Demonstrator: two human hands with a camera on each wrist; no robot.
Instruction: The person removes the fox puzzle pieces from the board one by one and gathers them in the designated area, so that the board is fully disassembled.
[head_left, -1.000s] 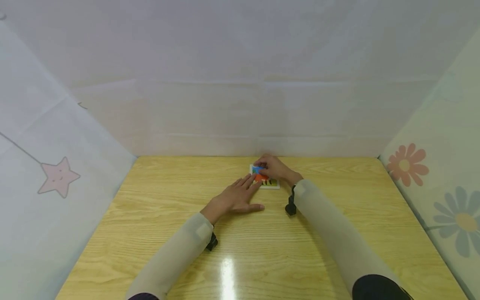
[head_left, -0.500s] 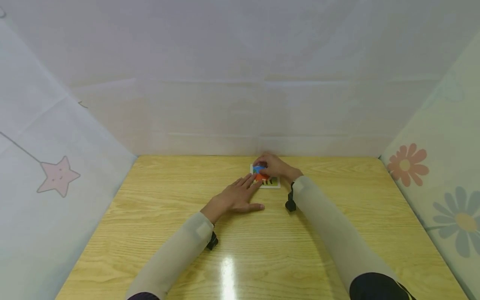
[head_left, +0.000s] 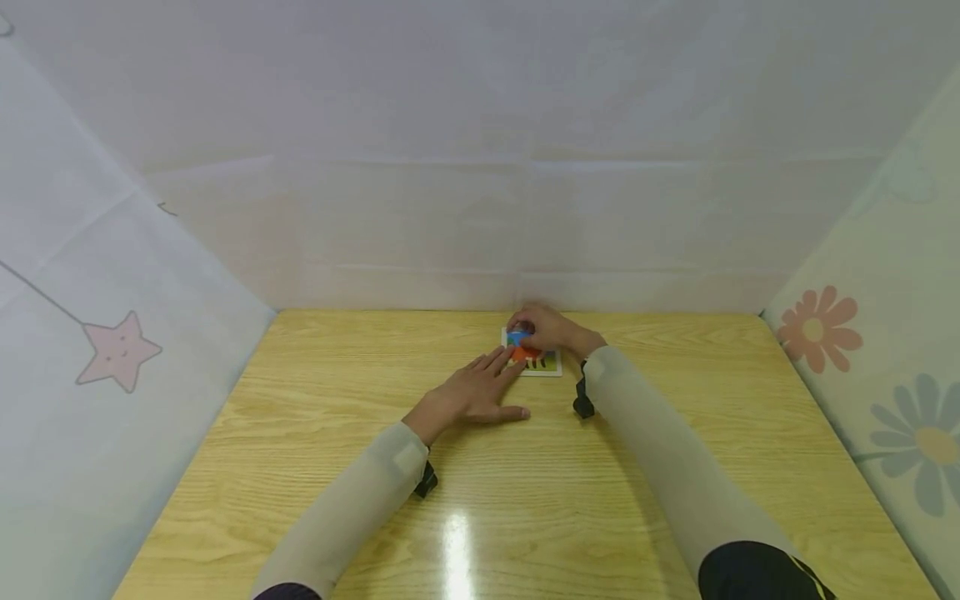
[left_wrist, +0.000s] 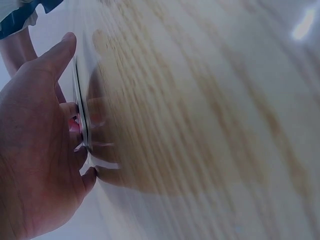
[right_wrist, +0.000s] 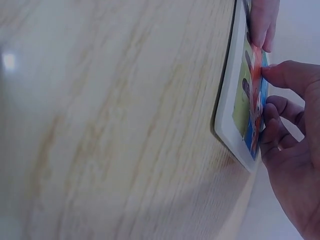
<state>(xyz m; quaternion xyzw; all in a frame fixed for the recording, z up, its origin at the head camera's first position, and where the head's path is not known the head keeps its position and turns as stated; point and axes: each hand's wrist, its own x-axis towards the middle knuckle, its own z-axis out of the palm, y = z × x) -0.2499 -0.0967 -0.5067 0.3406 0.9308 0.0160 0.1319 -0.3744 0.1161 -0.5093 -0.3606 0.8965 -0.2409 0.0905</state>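
Observation:
A small picture puzzle (head_left: 551, 363) with a white border lies flat at the table's back edge; its picture is green, red and blue. The left hand (head_left: 474, 395) is spread palm down, its fingertips resting on the puzzle's left part, thumb on the wood. Over the puzzle, the curled right hand (head_left: 551, 328) pinches at a blue puzzle piece (head_left: 517, 338) between thumb and fingers. Seen from the right wrist, the thumb and bent fingers touch the picture (right_wrist: 242, 95); their grip is partly hidden. The left wrist view shows the left hand (left_wrist: 45, 130) beside the puzzle's thin edge.
The light wooden table (head_left: 360, 383) reaches to a pale cloth backdrop (head_left: 420, 225) just behind the puzzle. Cloth side walls stand left and right, with a printed star (head_left: 120, 352) and printed flowers (head_left: 821, 328). Small dark cameras sit on both wrists.
The right hand has shifted slightly at the blue puzzle piece, and its wrist has risen a little. The left hand stays on the puzzle in the same spot.

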